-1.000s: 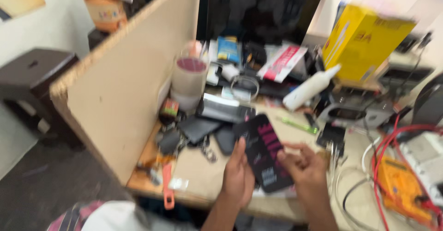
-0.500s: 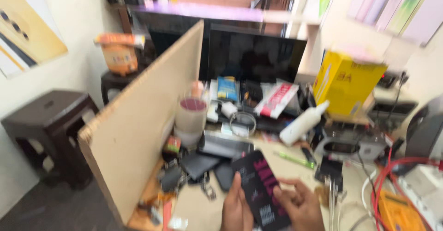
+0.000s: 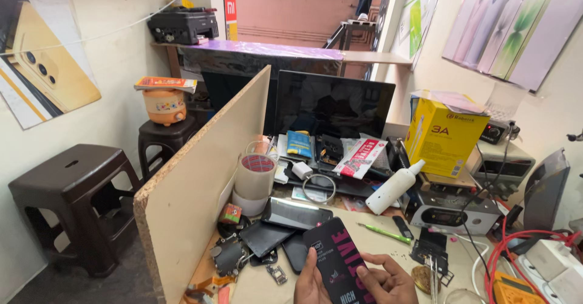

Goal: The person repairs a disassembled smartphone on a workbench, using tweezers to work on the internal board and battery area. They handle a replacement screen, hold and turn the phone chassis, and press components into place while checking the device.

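— Head view, left side: what stands there?
— Brown stool [image 3: 67, 182], then a board partition [image 3: 206, 170] with tape rolls [image 3: 256, 179] and dark phones [image 3: 285, 228] beside it.
— Centre, bottom edge?
— Left hand [image 3: 313, 283] and right hand [image 3: 392, 283] both closed on a black flat packet [image 3: 340, 261], held tilted above the desk [image 3: 388, 246].
— Right?
— White squeeze bottle [image 3: 395, 187], yellow box [image 3: 444, 137], red cables [image 3: 516, 252].
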A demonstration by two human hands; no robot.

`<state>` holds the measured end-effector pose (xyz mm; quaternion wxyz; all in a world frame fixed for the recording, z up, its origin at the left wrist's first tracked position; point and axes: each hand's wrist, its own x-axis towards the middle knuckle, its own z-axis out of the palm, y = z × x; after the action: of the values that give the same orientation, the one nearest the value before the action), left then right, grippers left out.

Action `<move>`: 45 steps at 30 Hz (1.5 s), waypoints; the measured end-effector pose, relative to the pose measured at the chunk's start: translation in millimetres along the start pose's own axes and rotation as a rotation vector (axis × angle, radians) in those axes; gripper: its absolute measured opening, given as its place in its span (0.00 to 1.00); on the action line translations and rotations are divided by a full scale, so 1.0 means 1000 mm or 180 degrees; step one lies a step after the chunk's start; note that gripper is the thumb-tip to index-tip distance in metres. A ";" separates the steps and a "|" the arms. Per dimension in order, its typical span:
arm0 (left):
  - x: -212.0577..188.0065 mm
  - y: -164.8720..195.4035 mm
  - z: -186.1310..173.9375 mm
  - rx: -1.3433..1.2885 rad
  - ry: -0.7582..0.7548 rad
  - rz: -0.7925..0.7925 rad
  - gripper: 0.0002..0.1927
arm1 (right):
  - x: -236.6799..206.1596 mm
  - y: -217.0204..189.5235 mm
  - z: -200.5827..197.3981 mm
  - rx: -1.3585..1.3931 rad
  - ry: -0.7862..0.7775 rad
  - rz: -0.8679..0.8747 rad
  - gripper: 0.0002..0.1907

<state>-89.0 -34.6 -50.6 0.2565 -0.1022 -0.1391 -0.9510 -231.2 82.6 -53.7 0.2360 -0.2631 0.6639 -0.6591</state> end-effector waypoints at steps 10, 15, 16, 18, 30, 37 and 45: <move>-0.033 -0.001 0.054 0.0387 0.0353 0.0201 0.30 | -0.065 -0.063 0.022 0.0247 0.0016 -0.0344 0.12; -0.037 -0.001 0.058 0.0547 0.0527 0.0283 0.28 | -0.076 -0.087 0.031 0.0186 -0.0015 -0.0375 0.13; -0.037 -0.001 0.057 0.0553 0.0515 0.0290 0.28 | -0.078 -0.089 0.033 0.0229 -0.0009 -0.0333 0.13; -0.038 -0.002 0.056 0.0534 0.0496 0.0271 0.28 | -0.080 -0.092 0.034 0.0280 -0.0025 -0.0309 0.13; -0.041 -0.001 0.055 0.0362 0.0447 0.0333 0.26 | -0.086 -0.083 0.033 -0.0103 0.0014 -0.0699 0.14; -0.044 0.001 0.066 0.0585 0.0394 0.0579 0.26 | -0.103 -0.082 0.045 -0.0491 0.0428 -0.1139 0.17; -0.061 -0.017 0.085 0.1565 0.0552 0.0973 0.39 | -0.133 -0.092 0.069 -0.2292 0.0866 -0.2499 0.28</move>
<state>-35.5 34.7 9.9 0.4246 0.0247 -0.3257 -0.8444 -81.9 119.1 31.9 -0.2205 -0.4676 0.7239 -0.4568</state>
